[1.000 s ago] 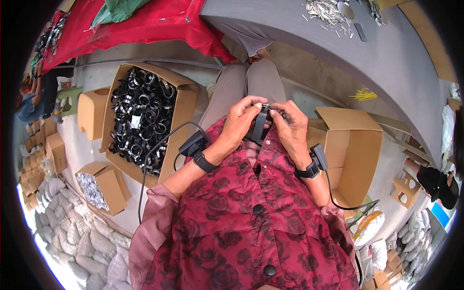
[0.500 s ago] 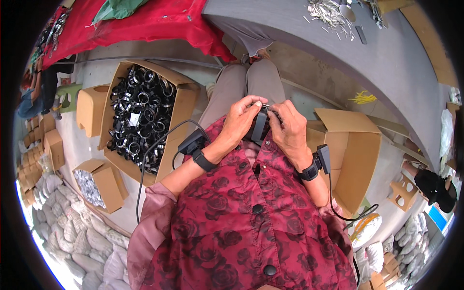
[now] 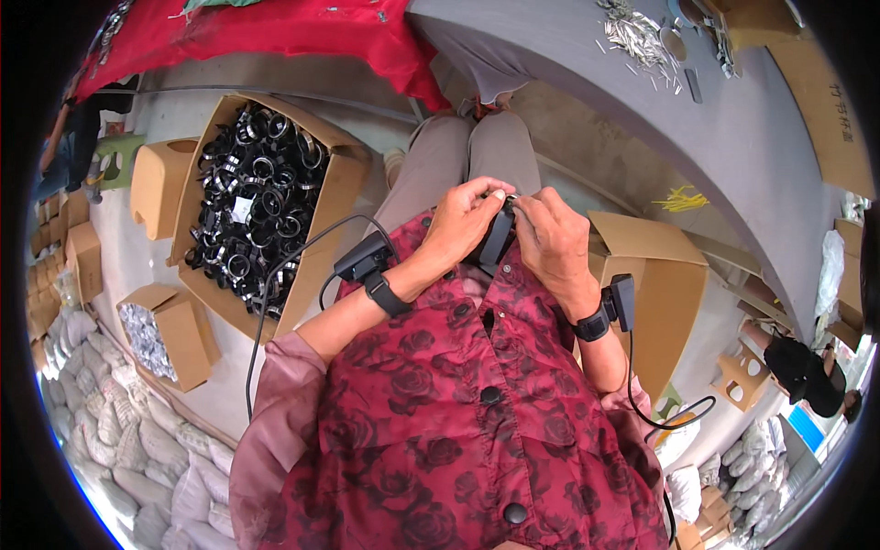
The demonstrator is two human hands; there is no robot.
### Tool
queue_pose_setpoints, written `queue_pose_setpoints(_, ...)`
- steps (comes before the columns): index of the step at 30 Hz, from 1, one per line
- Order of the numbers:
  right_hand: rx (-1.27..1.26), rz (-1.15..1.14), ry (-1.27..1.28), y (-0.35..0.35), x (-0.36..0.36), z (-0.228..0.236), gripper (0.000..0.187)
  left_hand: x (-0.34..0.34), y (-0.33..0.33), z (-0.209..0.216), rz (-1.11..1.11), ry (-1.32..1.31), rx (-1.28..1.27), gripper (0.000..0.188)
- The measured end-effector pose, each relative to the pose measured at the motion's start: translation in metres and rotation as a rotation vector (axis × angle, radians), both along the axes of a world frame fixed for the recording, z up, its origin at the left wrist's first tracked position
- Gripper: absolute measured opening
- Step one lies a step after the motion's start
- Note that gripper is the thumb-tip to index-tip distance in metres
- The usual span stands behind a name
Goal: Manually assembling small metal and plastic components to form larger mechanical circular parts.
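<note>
Above my lap, both hands meet at a small black piece with a flat dark grey bar (image 3: 496,240) hanging down from it. My left hand (image 3: 458,226) pinches its upper end between thumb and fingers. From the other side, my right hand (image 3: 555,243) closes on the same end with bent fingers. The fingers partly hide the top of the piece, so its exact kind does not show. To the left, a cardboard box (image 3: 344,179) holds a heap of black parts with shiny silver rings (image 3: 263,197).
An opened cardboard box (image 3: 660,316) stands to my right. A smaller box (image 3: 190,344) of silvery pieces and a tan stool (image 3: 158,190) are left. Ahead are a red cloth (image 3: 302,44) and a grey-covered table (image 3: 587,78) with metal pins (image 3: 632,35). Another person (image 3: 811,371) is far right.
The view has shifted slightly, so the surroundings sit a little differently. Both hands keep their hold on the black piece, with its bar slightly more tilted.
</note>
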State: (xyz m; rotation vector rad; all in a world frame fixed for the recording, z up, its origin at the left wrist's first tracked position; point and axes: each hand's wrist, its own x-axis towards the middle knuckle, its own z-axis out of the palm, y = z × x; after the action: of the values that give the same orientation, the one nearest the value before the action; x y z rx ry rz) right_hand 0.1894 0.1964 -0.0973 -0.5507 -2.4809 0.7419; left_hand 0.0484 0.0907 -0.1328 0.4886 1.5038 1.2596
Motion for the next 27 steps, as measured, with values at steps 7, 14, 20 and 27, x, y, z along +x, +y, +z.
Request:
queue_pose_setpoints(7, 0.137, 0.048, -0.109, 0.003, -0.001, 0.006, 0.021, 0.001, 0.001, -0.001, -0.005, 0.057, 0.008, 0.024)
queue_pose_setpoints(14, 0.126, 0.066, -0.191, 0.004, -0.003, 0.011, 0.015, 0.003, -0.001, -0.002, -0.026, 0.130, 0.033, 0.025)
queue_pose_setpoints(20, 0.098, 0.052, -0.185, 0.004, -0.005, 0.009, 0.012, 0.001, -0.001, 0.000, -0.046, 0.212, 0.012, 0.026)
queue_pose_setpoints(27, -0.078, 0.042, -0.125, 0.009, -0.001, 0.009, 0.020, -0.002, 0.000, 0.001, -0.092, 0.205, -0.009, 0.025)
